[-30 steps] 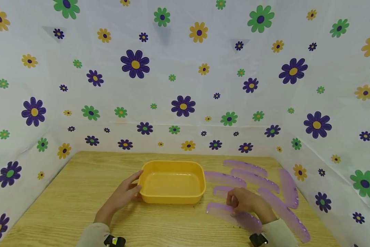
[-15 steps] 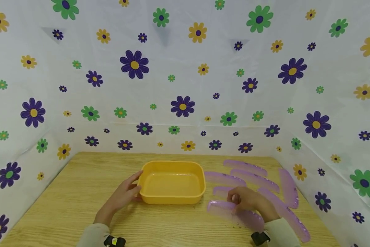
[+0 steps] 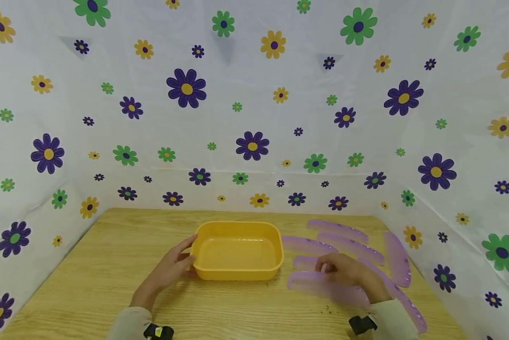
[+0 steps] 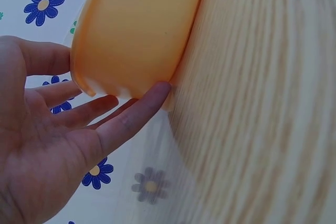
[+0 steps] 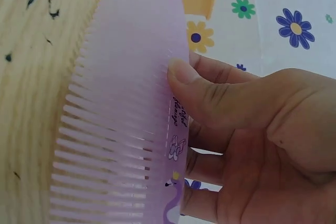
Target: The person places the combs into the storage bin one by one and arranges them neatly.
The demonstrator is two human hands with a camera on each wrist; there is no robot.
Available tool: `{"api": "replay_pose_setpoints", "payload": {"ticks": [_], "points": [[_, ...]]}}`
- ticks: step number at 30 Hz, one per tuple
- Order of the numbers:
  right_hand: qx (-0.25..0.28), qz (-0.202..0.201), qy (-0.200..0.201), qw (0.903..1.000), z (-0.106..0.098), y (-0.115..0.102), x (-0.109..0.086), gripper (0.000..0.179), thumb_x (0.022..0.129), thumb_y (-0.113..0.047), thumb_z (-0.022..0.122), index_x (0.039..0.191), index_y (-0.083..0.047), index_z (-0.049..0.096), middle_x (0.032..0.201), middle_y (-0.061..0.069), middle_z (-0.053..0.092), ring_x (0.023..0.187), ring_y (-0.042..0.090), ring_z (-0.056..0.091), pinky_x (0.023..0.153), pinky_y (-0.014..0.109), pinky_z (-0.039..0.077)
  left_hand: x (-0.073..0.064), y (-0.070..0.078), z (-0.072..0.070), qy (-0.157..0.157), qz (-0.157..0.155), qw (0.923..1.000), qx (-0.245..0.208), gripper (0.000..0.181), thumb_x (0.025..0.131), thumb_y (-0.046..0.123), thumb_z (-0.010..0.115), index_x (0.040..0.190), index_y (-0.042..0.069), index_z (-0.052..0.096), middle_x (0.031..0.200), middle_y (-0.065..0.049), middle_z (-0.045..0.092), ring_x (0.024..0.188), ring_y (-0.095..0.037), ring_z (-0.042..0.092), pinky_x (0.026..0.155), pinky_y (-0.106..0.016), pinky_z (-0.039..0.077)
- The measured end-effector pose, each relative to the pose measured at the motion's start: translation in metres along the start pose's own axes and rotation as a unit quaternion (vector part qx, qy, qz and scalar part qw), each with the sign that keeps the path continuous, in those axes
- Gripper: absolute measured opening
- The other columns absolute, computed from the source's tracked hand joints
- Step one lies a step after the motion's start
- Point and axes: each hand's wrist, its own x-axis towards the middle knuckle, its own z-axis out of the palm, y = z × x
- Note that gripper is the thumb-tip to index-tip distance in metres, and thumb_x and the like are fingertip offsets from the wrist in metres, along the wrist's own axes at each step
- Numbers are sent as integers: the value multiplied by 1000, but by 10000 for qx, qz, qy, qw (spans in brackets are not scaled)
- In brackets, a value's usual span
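Observation:
In the head view, a yellow plastic tub (image 3: pixel 237 275) sits on the table. My left hand (image 3: pixel 169 267) lies against its left end; the left wrist view has its extended fingers (image 4: pixel 139 114) touching the tub's end wall and rim. To the right of the tub, my right hand (image 3: pixel 348 274) holds a translucent purple comb (image 3: pixel 309 283) just above the table. Up close in the right wrist view, the thumb presses the comb's printed spine (image 5: pixel 176 124), other fingers are behind it, and the teeth point away from the palm.
More purple combs lie around the right hand: one at the back (image 3: pixel 337 230), one beside the tub (image 3: pixel 307 244), one upright at far right (image 3: pixel 396 259), and others. Dark specks (image 3: pixel 327 310) mark the table (image 3: pixel 220 311). Flowered cloth (image 3: pixel 254 118) encloses the back and sides.
The right hand has lifted the nearest comb off the table and shifted it slightly back and to the right, uncovering more specks. The left hand and tub stay put.

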Motion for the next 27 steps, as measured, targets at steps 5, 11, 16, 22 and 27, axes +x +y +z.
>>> {"api": "replay_pose_setpoints", "payload": {"ticks": [5,11,16,22,27], "points": [[-98,-86,47,9999,-7,1,-3,16,93,3,66,105,-6,70,91,8,68,78,8,53,67,22,47,-1,-2,1,8,19,10000,2,65,105,8,49,163,2,21,164,-31,26,138,-53,51,87,-43,65],[-424,-274,281,9983,-17,0,-6,19,93,5,64,106,-5,71,96,11,70,82,8,54,70,24,49,0,-3,1,33,59,10000,4,64,105,7,49,163,1,22,164,-31,27,138,-53,50,87,-42,65],[-474,-124,472,9977,-24,-1,-6,16,96,1,64,109,-4,71,97,10,71,84,9,59,70,24,51,0,-2,1,-21,136,9999,-49,65,105,7,50,163,0,22,163,-32,27,137,-53,51,87,-42,65],[-702,-291,663,9949,-30,-4,-3,13,96,-2,66,108,-5,70,94,7,70,84,10,60,70,26,52,0,-2,1,-12,90,10000,-4,64,105,6,49,163,0,22,163,-31,28,138,-54,49,87,-43,65],[-718,-359,840,9932,-35,-8,1,13,96,0,65,107,-4,70,90,6,68,79,6,56,65,22,49,0,-2,2,26,49,10000,-8,63,105,5,49,163,2,23,163,-30,29,138,-54,50,88,-42,65]]}}
